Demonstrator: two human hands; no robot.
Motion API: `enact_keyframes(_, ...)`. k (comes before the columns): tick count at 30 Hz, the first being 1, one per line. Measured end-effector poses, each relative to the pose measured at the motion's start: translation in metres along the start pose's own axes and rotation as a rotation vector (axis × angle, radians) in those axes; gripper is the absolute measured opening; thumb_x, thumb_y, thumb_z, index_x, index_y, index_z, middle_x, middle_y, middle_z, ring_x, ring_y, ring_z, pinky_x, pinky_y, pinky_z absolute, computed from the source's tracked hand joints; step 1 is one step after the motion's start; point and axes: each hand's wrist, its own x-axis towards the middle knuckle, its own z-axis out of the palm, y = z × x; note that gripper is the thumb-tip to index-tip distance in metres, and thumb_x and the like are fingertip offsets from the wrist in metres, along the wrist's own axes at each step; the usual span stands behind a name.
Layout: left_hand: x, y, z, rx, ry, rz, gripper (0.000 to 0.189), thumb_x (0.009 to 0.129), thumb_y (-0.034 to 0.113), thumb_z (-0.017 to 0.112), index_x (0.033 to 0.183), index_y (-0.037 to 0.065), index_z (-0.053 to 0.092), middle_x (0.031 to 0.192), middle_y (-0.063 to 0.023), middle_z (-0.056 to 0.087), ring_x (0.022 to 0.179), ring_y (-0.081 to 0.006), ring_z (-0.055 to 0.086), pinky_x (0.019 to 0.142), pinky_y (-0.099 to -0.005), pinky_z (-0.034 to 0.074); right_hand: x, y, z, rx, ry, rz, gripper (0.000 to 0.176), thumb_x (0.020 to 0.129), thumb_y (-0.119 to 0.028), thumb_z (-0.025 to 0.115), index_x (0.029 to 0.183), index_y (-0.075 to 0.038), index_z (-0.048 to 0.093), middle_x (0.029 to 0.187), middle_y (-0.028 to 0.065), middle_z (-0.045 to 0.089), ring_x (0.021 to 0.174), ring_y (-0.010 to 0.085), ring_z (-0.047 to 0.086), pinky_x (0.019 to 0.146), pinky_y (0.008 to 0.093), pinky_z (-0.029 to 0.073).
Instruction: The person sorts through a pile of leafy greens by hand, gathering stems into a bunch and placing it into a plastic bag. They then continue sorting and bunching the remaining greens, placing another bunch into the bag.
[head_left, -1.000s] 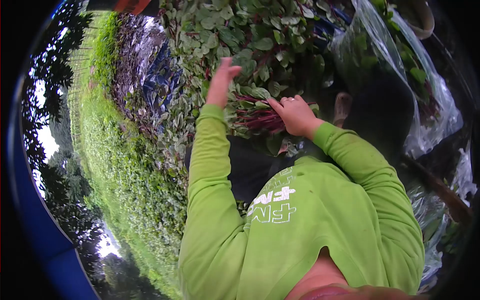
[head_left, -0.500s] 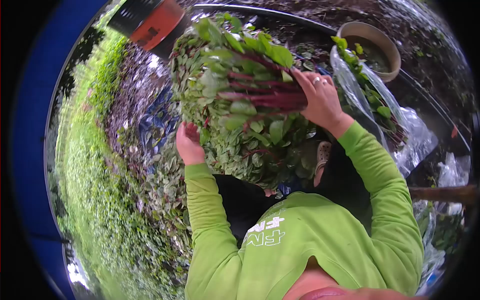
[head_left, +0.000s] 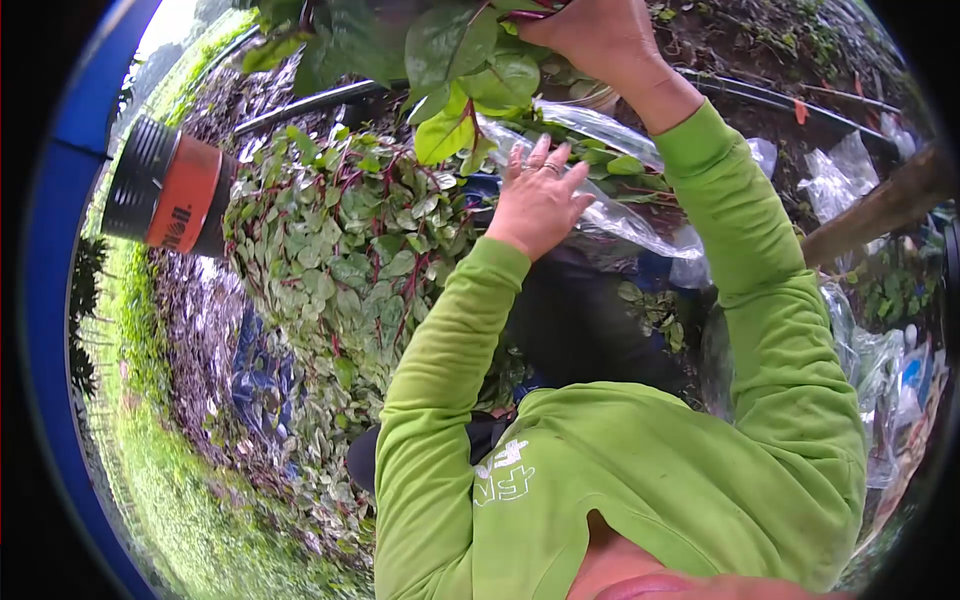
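Observation:
My right hand [head_left: 600, 40] is raised at the top of the view, its fingers closed around the purple-red stems of a bunch of leafy greens [head_left: 455, 60]. The broad green leaves hang to the left of that hand, and the frame's top edge cuts them off. Below them my left hand [head_left: 538, 195] is open, fingers spread, a ring on one of them. It overlaps the edge of a clear plastic bag [head_left: 635, 228] that holds more greens. A large heap of red-stemmed greens [head_left: 350, 270] lies to the left of my left hand.
A black bucket with an orange band [head_left: 185, 190] stands beyond the heap at the left. A wooden pole [head_left: 880, 205] juts in from the right. Crumpled clear plastic [head_left: 870, 370] lies below it. Blue sheeting [head_left: 260, 375] shows under the greens.
My right hand has carried the bunch up towards the top of the view. My left hand has moved right, from beside the heap to the plastic bag. The view has turned to the right.

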Motion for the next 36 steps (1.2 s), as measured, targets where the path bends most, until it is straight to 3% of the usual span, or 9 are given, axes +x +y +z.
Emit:
enact_keyframes(2, 0.020, -0.003, -0.008, 0.030, -0.541, -0.134, 0.037, 0.104, 0.041, 0.050, 0.115, 0.014, 0.073, 0.103, -0.0143, 0.075, 0.103, -0.0325, 0.071, 0.103, -0.0446, 0.047, 0.002, -0.001, -0.018, 0.073, -0.001, 0.079, 0.103, 0.068, -0.028, 0.092, 0.151, 0.001, 0.039, 0.121, 0.0219, 0.067, 0.110, 0.0341, 0.068, 0.095, 0.0392, 0.055)
enact_keyframes(4, 0.020, -0.011, -0.028, -0.160, -0.405, -0.501, 0.038, 0.100, 0.045, 0.056, 0.107, 0.013, 0.074, 0.085, -0.0126, 0.075, 0.085, -0.0352, 0.072, 0.094, -0.0463, 0.050, -0.004, 0.014, -0.024, 0.164, 0.026, 0.121, 0.103, 0.069, -0.025, 0.092, 0.152, 0.001, 0.037, 0.124, 0.0185, 0.067, 0.112, 0.0257, 0.068, 0.098, 0.0350, 0.054)
enact_keyframes(8, 0.030, -0.073, -0.006, -0.050, 0.364, -0.755, 0.053, 0.085, 0.037, 0.081, 0.122, 0.003, 0.063, 0.109, -0.0143, 0.071, 0.085, -0.0313, 0.068, 0.077, -0.0412, 0.055, -0.016, 0.040, -0.014, 0.600, -0.090, 0.259, 0.104, 0.073, -0.020, 0.091, 0.156, 0.001, 0.031, 0.131, 0.0154, 0.065, 0.115, 0.0205, 0.065, 0.102, 0.0336, 0.052)
enact_keyframes(13, 0.023, -0.111, 0.053, -1.453, -0.040, -1.263, 0.044, 0.087, 0.022, 0.082, 0.118, -0.002, 0.063, 0.099, -0.0091, 0.069, 0.082, -0.0215, 0.067, 0.076, -0.0377, 0.058, -0.042, 0.061, -0.010, 0.721, -0.353, 0.283, 0.100, 0.077, -0.013, 0.086, 0.158, -0.002, 0.030, 0.138, 0.0125, 0.061, 0.121, 0.0196, 0.061, 0.107, 0.0324, 0.048)
enact_keyframes(22, 0.022, -0.092, 0.029, -1.778, 0.306, -1.018, 0.042, 0.092, 0.020, 0.077, 0.126, -0.001, 0.062, 0.104, -0.0102, 0.071, 0.085, -0.0206, 0.069, 0.077, -0.0364, 0.059, -0.107, 0.133, 0.033, 1.149, -1.148, 0.256, 0.100, 0.062, -0.013, 0.090, 0.152, -0.004, 0.047, 0.142, 0.0077, 0.060, 0.127, 0.0150, 0.054, 0.112, 0.0333, 0.042)
enact_keyframes(27, -0.009, -0.031, 0.027, -1.914, 0.499, -0.928, 0.042, 0.095, 0.019, 0.074, 0.130, -0.001, 0.062, 0.106, -0.0108, 0.072, 0.087, -0.0201, 0.070, 0.078, -0.0356, 0.059, -0.126, 0.146, 0.016, 0.562, -1.546, 0.405, 0.105, 0.057, -0.015, 0.089, 0.152, -0.008, 0.047, 0.129, 0.0088, 0.066, 0.118, 0.0178, 0.058, 0.103, 0.0311, 0.045)
enact_keyframes(30, -0.010, -0.035, -0.003, -1.929, 0.570, -0.908, 0.042, 0.097, 0.018, 0.072, 0.132, -0.001, 0.061, 0.107, -0.0111, 0.073, 0.088, -0.0198, 0.071, 0.078, -0.0352, 0.059, -0.127, 0.136, -0.009, 0.453, -1.556, 0.752, 0.100, 0.056, -0.009, 0.085, 0.149, -0.004, 0.049, 0.127, 0.0089, 0.066, 0.113, 0.0136, 0.058, 0.100, 0.0310, 0.049)
enact_keyframes(32, -0.011, -0.043, -0.024, -1.900, 0.586, -0.906, 0.041, 0.098, 0.018, 0.071, 0.134, -0.001, 0.061, 0.108, -0.0114, 0.073, 0.089, -0.0196, 0.072, 0.078, -0.0349, 0.060, -0.135, 0.145, -0.020, 0.539, -1.288, 0.518, 0.102, 0.055, -0.009, 0.085, 0.150, -0.003, 0.047, 0.130, 0.0108, 0.065, 0.111, 0.0140, 0.060, 0.095, 0.0312, 0.052)
enact_keyframes(36, -0.042, -0.086, -0.021, -1.688, 0.316, -0.723, 0.037, 0.104, 0.019, 0.065, 0.135, -0.001, 0.064, 0.114, -0.0115, 0.074, 0.089, -0.0142, 0.071, 0.076, -0.0299, 0.058, -0.135, 0.148, -0.061, 0.127, -1.160, 0.829, 0.068, 0.061, -0.022, 0.086, 0.125, -0.007, 0.068, 0.094, 0.0114, 0.075, 0.073, 0.0172, 0.068, 0.068, 0.0341, 0.057)
